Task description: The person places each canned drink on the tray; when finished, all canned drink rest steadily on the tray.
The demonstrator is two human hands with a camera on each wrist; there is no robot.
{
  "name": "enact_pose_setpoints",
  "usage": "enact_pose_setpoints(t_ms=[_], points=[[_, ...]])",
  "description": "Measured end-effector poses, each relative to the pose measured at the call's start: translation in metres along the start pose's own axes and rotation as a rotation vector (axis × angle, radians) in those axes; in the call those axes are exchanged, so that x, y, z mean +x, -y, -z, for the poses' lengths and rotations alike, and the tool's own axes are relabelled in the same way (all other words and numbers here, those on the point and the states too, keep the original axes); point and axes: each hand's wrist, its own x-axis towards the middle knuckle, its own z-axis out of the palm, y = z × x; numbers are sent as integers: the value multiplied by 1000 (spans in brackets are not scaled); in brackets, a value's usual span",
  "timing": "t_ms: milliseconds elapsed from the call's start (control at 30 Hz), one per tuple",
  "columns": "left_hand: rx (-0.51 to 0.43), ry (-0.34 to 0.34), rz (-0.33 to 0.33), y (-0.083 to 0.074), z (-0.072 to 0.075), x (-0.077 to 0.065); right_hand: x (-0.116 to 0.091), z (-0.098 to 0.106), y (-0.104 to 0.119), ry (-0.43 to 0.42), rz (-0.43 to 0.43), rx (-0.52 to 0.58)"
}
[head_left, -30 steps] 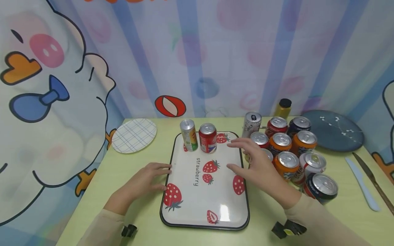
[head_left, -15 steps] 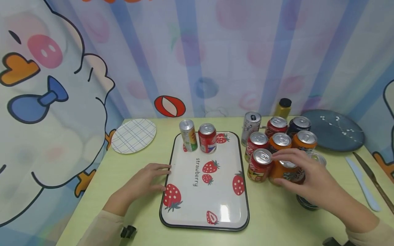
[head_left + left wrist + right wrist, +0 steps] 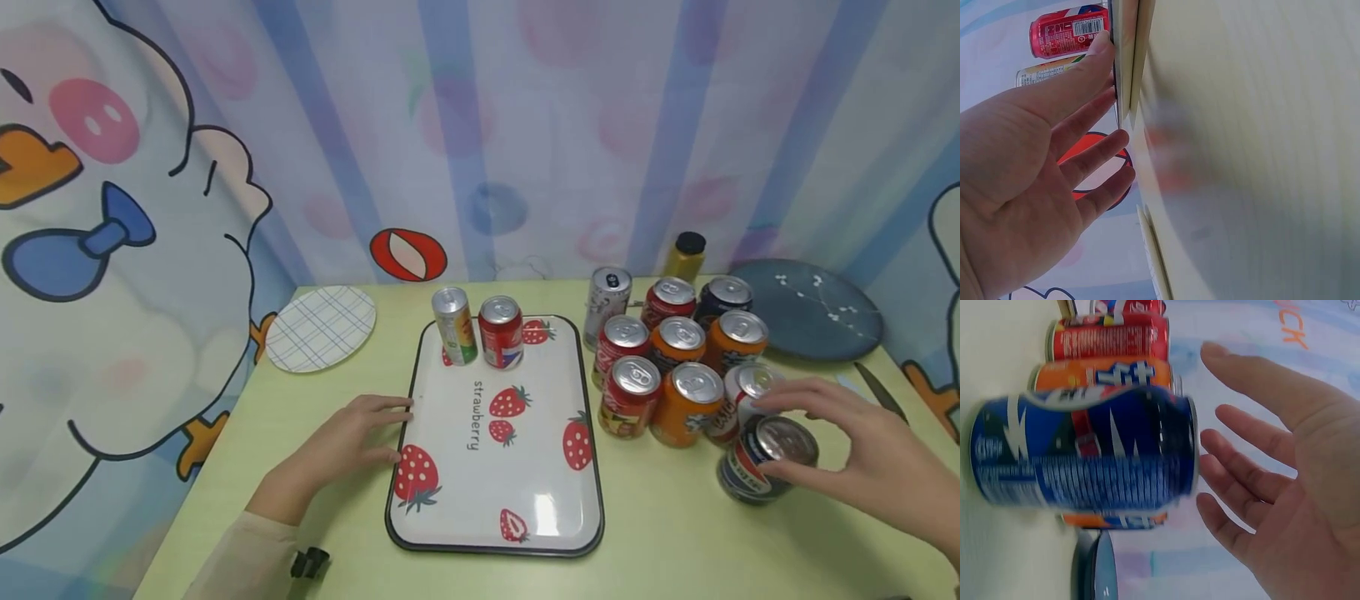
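Note:
My left hand [image 3: 341, 442] rests with relaxed fingers at the left rim of a white strawberry-print tray [image 3: 540, 492]. On the tray's far end stand a slim can with a green and orange print [image 3: 455, 329] and a red can [image 3: 501, 335]. My right hand [image 3: 862, 454] is spread around the top of a dark blue can [image 3: 750, 479], the nearest of the group on the right. In the right wrist view, the fingers stand apart just beyond the end of that blue can [image 3: 1085, 453], holding nothing.
Several upright cans, including a red can [image 3: 628, 408] and an orange can [image 3: 684, 417], crowd right of the tray. Behind them are a black-capped bottle [image 3: 686, 258] and a dark plate [image 3: 802, 292]. A checked plate [image 3: 318, 329] lies back left, a knife [image 3: 879, 390] far right.
My right hand has moved from the tray's right edge across the cans, rightward and nearer, to the dark blue can. The left hand stays at the tray's rim.

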Motion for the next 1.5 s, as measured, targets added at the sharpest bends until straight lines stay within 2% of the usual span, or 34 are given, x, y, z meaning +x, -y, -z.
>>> enact_pose_setpoints(t_ms=[367,500,800,967,1100,1233,1367,1500], points=[[-18,4,-4,0,0,0,-14,2,-21,15,-79,-31],[-13,3,-1,1,0,0,-17,-2,-23,52,-99,-21],[-22,8,25,1,1,-1,-12,-5,-19,63,-94,-46],[-20,4,11,2,-1,0,-13,-5,-14,40,-66,-19],[-19,4,5,3,-3,1,-13,-6,-4,54,-33,11],[-14,4,1,1,-3,1,-7,-6,15,66,34,81],[-7,10,-2,0,-2,0,10,-3,41,80,113,168],[-7,8,-1,0,-1,1,34,-2,64,131,155,285]])
